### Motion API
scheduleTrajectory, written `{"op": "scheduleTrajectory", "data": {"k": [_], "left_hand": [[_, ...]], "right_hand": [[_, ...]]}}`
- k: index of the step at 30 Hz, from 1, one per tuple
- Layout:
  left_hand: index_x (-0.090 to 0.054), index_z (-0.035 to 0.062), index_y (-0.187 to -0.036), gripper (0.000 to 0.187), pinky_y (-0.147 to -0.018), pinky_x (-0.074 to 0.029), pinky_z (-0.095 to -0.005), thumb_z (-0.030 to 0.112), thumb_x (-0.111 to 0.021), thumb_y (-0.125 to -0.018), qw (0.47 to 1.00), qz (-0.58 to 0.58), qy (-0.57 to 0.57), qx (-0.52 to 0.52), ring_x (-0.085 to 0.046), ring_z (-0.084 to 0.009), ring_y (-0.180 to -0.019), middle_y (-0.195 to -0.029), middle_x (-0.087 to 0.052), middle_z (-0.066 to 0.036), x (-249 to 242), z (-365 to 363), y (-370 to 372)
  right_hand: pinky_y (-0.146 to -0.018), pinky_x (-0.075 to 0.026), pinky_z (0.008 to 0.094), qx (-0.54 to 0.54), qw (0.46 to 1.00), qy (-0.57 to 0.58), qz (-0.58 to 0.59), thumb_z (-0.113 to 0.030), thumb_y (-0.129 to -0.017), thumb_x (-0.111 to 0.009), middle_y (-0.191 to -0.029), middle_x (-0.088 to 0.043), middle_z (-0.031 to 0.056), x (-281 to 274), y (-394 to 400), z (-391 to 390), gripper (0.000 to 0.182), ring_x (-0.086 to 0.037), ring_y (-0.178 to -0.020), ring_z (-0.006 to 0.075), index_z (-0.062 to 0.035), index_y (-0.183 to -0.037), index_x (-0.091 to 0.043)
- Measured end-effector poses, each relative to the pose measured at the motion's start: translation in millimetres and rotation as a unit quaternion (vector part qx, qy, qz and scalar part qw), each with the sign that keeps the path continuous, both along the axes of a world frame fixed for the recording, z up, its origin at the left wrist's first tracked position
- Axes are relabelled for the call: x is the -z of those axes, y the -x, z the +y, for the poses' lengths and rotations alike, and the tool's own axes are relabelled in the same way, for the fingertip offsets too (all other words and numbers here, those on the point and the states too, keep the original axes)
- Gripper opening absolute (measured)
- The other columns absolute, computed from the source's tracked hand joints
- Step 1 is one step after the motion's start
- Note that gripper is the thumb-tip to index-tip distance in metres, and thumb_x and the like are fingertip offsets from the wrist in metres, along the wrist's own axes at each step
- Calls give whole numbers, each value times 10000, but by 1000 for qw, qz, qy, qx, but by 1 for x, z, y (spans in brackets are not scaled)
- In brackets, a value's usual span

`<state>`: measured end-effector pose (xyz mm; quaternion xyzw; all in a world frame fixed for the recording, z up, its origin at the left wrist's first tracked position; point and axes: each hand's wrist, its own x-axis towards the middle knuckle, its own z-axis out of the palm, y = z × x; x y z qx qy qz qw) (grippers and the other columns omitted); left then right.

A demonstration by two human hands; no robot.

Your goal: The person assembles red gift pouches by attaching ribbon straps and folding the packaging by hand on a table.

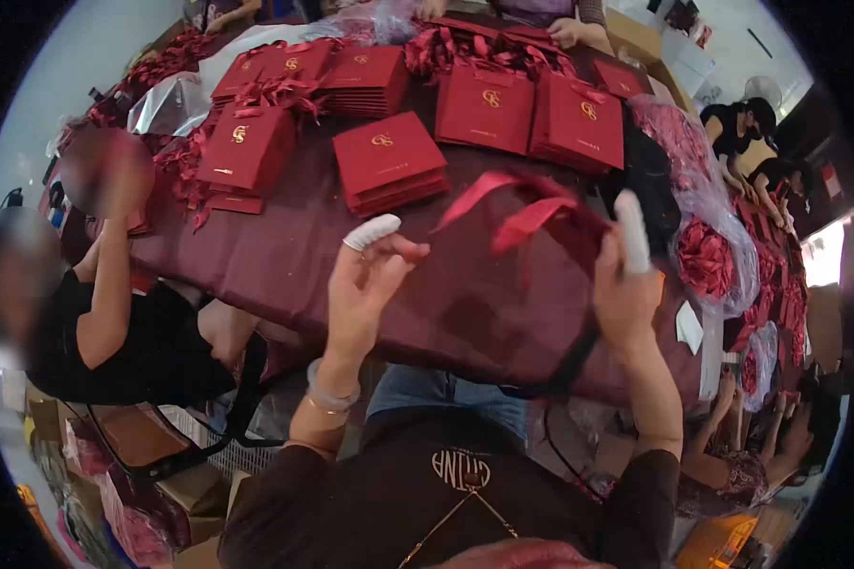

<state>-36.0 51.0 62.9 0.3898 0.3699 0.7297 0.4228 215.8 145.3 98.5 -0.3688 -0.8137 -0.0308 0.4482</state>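
My left hand [359, 294] is raised over the near side of the table. A white cover sits on one fingertip, the fingers are loosely bent and apart, and I see nothing between them. Close to its fingertips is one end of a red ribbon [531, 220], blurred by motion, which runs across to my right hand [626, 294]. That hand is closed on the ribbon, and a white cover shows on one of its fingers too. Beyond my hands lies a stack of red paper bags [389, 161] with gold lettering.
More stacked red bags [484, 109] with ribbon handles cover the far side of the dark red tablecloth [465, 332]. Clear plastic [731, 247] wraps red ribbons at the right edge. A person in black [133, 332] sits close on my left; several others work around.
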Motion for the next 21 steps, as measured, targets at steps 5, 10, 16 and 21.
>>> {"op": "scheduleTrajectory", "data": {"k": [5,10,16,21], "left_hand": [[-596,23,-1006,177,-709,-470,-233,62,-626,-836,929,292,103,-200,-586,-108,-836,-935,-615,-60,49,-5,-7],[-616,30,-953,156,-655,-462,-304,40,-633,-798,875,424,25,-232,-586,-252,-745,-842,-610,-118,75,-2,2],[-615,17,-949,150,-692,-470,-311,20,-622,-799,883,413,56,-216,-601,-263,-789,-867,-614,-129,73,-2,2],[-610,26,-1010,203,-731,-479,-294,23,-620,-807,923,331,96,-170,-616,-267,-869,-931,-627,-133,57,-7,2]], "right_hand": [[-770,-443,287,-39,975,116,185,-60,-900,-442,-1027,-608,134,-34,46,134,413,-583,-888,183,-29,-1310,-409],[-919,-393,369,66,988,108,88,-111,-914,-419,-1181,-500,209,40,88,265,405,-507,-1046,352,0,-1301,-382],[-936,-390,315,-122,979,81,141,22,-867,-475,-1235,-468,150,30,100,158,516,-493,-1111,240,-40,-1359,-330],[-927,-379,316,-167,956,206,123,42,-861,-472,-1221,-489,134,29,35,59,526,-496,-1079,217,-39,-1362,-336]]}}
